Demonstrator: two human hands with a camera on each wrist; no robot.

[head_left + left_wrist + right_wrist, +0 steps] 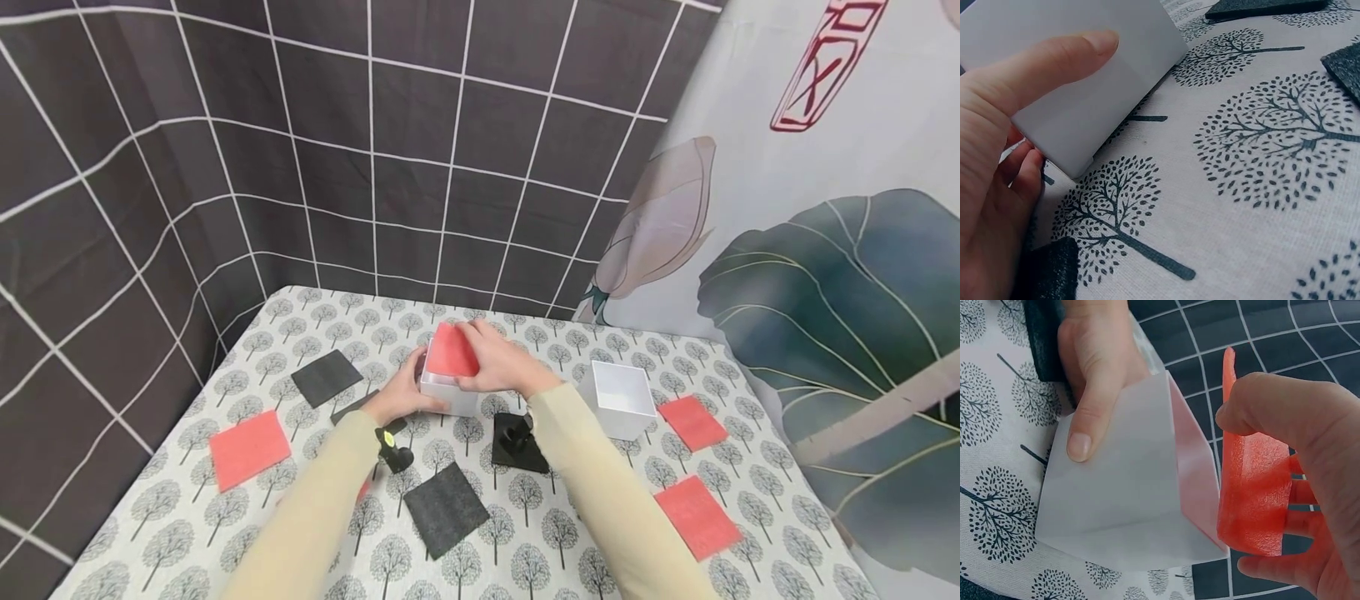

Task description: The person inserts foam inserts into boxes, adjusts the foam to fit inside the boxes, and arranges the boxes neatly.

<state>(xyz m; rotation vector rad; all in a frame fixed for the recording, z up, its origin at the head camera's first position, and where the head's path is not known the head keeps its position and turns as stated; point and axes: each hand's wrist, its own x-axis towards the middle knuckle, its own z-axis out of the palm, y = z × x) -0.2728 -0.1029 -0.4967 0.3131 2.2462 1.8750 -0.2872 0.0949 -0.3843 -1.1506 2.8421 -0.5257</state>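
My left hand (401,396) grips the side of a white open-topped box (463,405). In the left wrist view the thumb lies flat along the wall of the box (1066,122). My right hand (498,358) pinches a red square foam sheet (452,352) at the box's mouth. From the right wrist, the thumb is on one face of the sheet (1254,487) and the fingers are behind it. The sheet stands on edge by the opening, bent a little at its lower end. Whether it touches the rim, I cannot tell.
A second white box (624,404) stands to the right. Red sheets lie at the left (249,450) and right (699,517). Black sheets (326,377) lie at the left, front (446,510) and below my right wrist. A dark gridded curtain (405,183) hangs behind the table.
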